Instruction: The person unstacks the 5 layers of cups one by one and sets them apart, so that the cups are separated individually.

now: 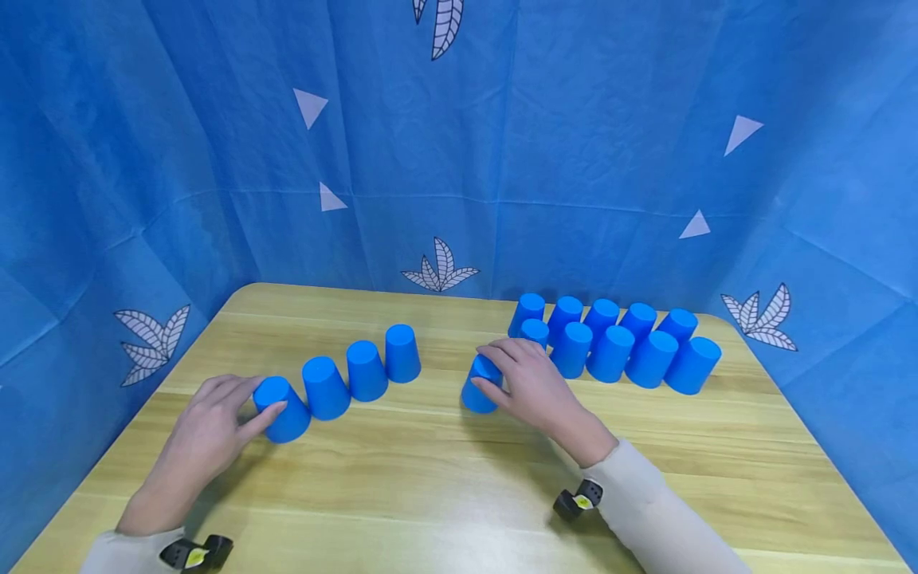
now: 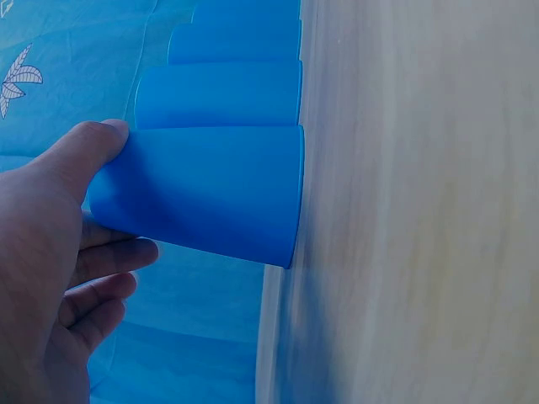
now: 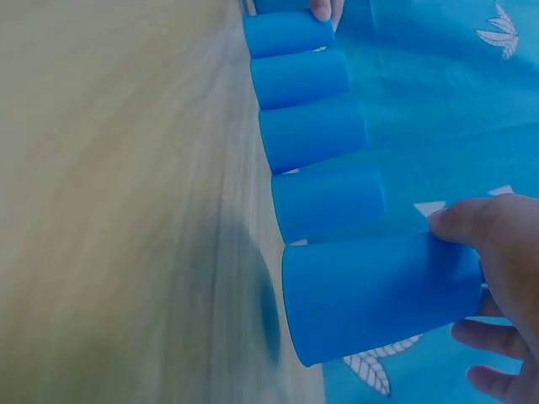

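Observation:
My left hand (image 1: pixel 209 428) grips the upper part of an upside-down blue cup (image 1: pixel 288 416), the nearest of a slanting row on the left; its thumb and fingers lie on opposite sides in the left wrist view. Several more blue cups (image 1: pixel 327 391) continue that row toward the back. Around the top of another inverted blue cup (image 1: pixel 479 392), near the middle, my right hand (image 1: pixel 536 384) has its thumb and fingers. Whether this cup touches the table I cannot tell. Part of a blue cup (image 1: pixel 534 331) behind the right hand is hidden.
Two rows of upside-down blue cups (image 1: pixel 610 356) stand close together at the back right. All stand on a wooden table (image 1: pixel 430 494). Blue patterned cloth (image 1: pixel 574 119) hangs behind the table and at both sides. Each wrist wears a small black device (image 1: pixel 574 504).

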`<state>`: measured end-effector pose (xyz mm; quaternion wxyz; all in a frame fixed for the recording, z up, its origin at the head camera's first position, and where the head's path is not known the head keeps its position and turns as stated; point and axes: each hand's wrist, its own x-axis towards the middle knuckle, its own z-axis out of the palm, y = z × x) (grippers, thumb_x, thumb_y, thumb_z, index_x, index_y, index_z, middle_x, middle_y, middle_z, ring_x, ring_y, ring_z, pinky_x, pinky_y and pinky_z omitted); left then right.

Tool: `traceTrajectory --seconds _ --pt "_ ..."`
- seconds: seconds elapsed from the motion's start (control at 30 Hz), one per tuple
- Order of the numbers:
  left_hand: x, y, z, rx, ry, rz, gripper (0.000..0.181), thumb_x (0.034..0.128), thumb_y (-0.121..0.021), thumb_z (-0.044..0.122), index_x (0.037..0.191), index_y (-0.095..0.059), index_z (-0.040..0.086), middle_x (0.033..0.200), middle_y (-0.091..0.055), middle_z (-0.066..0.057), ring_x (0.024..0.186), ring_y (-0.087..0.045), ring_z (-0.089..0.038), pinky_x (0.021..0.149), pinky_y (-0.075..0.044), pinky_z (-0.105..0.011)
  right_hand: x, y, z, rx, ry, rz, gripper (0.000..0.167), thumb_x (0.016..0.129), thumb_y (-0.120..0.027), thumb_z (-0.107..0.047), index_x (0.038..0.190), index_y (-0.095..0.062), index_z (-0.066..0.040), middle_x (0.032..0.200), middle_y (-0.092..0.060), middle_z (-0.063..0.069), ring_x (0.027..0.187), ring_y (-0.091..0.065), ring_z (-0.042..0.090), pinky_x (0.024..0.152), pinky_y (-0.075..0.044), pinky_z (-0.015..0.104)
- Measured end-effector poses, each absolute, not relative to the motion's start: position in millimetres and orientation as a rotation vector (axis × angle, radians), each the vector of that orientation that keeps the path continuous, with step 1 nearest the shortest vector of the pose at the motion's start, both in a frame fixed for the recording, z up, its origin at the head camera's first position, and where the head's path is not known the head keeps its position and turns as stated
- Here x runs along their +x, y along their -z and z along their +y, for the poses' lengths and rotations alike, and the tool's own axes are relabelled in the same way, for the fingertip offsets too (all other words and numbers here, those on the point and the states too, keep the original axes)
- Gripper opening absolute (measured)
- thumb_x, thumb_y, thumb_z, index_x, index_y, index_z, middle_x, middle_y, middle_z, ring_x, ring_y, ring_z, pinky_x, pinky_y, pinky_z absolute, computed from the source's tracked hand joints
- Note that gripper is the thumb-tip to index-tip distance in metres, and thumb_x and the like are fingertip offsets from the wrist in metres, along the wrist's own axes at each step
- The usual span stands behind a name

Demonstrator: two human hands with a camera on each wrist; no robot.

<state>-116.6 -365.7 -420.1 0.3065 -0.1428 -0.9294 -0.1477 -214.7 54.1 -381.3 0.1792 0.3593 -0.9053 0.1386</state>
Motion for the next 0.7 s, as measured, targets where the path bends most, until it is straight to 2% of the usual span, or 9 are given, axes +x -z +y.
traceTrajectory --seconds 0.33,0.7 --pt "-116.3 421.0 -366.2 -0.349 0.385 -2.488 0.046 0.0866 -0.075 0.031 0.111 -0.066 -0.007 0.098 -0.067 -0.021 0.098 -0.055 -0.042 0.085 -0.048 -0.056 -195.3 386.9 102.3 0.907 -0.429 -2.602 0.047 0.088 -0.074 -0.034 0.126 -0.064 -0.008 0.121 -0.064 0.008 0.117 -0.056 0.031 0.103 -0.042 0.055" --pt "-117.7 422.8 -367.8 -0.382 0.368 -2.443 0.048 0.0876 -0.073 0.035 0.109 -0.067 -0.007 0.097 -0.067 -0.021 0.097 -0.056 -0.042 0.085 -0.048 -0.056 -189.0 384.7 159.9 0.722 -0.468 -2.648 0.047 0.089 -0.073 -0.032 0.127 -0.063 -0.007 0.122 -0.064 0.013 0.118 -0.054 0.037 0.100 -0.041 0.061"
